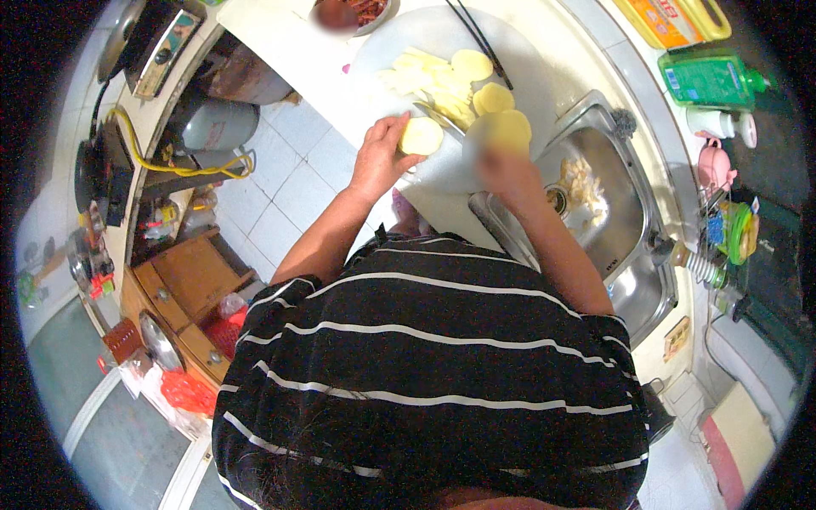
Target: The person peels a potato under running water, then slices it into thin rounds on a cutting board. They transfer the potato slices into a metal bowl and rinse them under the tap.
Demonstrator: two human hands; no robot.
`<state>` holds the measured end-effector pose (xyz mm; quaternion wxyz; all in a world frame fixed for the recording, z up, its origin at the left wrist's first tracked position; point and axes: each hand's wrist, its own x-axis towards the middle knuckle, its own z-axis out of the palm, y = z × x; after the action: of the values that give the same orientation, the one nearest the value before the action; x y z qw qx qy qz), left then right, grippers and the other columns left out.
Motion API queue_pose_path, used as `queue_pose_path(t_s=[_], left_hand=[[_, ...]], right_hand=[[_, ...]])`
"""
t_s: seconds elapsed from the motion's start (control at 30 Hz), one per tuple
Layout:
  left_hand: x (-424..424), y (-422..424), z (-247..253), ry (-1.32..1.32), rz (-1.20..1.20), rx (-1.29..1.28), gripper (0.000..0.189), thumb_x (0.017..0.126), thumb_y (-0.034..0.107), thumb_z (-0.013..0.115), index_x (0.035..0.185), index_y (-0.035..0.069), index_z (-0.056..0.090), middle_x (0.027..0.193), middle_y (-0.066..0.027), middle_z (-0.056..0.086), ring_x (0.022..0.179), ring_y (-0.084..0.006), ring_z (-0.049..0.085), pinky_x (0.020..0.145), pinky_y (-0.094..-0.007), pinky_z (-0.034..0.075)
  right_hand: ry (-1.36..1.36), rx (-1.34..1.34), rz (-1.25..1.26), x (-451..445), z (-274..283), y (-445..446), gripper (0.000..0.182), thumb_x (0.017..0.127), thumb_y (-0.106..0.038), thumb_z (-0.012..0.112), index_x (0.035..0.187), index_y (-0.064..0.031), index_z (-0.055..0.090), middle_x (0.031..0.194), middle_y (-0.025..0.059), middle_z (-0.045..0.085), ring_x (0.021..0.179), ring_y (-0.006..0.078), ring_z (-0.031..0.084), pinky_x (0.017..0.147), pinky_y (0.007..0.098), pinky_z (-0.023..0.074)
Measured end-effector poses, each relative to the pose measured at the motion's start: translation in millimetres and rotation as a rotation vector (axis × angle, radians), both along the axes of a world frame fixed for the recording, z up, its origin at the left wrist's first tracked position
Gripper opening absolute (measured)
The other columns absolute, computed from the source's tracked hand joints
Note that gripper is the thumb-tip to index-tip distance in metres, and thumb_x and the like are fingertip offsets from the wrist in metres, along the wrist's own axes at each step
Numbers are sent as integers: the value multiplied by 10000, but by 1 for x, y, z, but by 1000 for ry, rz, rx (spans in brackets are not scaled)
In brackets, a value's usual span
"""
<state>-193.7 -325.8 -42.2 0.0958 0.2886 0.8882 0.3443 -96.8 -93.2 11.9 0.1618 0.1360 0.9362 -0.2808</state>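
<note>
My left hand (pixel 379 153) grips a peeled potato (pixel 422 136), its pale cut face turned up, at the near left of a round whitish cutting board (pixel 529 57). To its right, my right hand (pixel 512 178) is closed around a kitchen knife (pixel 441 117); the handle is hidden by the fingers and a blur. The blade points up and left, between the potato and a heap of thin potato slices (pixel 424 70). Larger round slices (pixel 472 65) lie along the heap's right side, one of them just beyond my right hand. Black chopsticks (pixel 481 44) rest across the board's far side.
Right of the board is a steel sink (pixel 612 191) with peelings (pixel 580 182) in it. A bowl of reddish-brown food (pixel 370 13) stands at the far edge. A green soap bottle (pixel 707 80) lines the right ledge. Left below are a gas cylinder (pixel 220 124) and wooden cabinet (pixel 185 280).
</note>
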Motion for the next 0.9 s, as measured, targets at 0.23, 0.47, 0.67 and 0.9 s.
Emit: queue_pose_path(t_s=[0.23,0.47,0.67,0.9], left_hand=[[-3,13,9,47,39,-67,678,645,280,819,1216,48,538,1149,-161,506,1090,-355,472,942,-410,422],[11,20,15,6,158,-95,658,668,294,798,1216,52,527,1159,-173,495,1089,-363,479,949,-415,422],[0,20,21,-20,33,-132,678,650,285,803,1227,62,525,1164,-173,489,1088,-369,482,957,-416,424],[-28,11,26,4,-208,-142,675,631,300,813,1204,67,542,1161,-169,500,1093,-370,489,957,-424,421]], right_hand=[[3,35,-3,0,1,-3,292,871,-311,560,1068,-109,635,939,137,688,895,336,652,767,471,511],[3,45,-5,3,-3,-4,267,881,-304,547,1061,-124,628,935,137,687,897,338,652,767,477,511],[10,20,-10,3,2,-4,263,881,-300,542,1064,-126,619,911,142,685,870,348,654,760,484,513],[33,-6,-10,5,3,-4,259,870,-282,548,1055,-113,612,908,147,684,873,349,652,755,485,512]])
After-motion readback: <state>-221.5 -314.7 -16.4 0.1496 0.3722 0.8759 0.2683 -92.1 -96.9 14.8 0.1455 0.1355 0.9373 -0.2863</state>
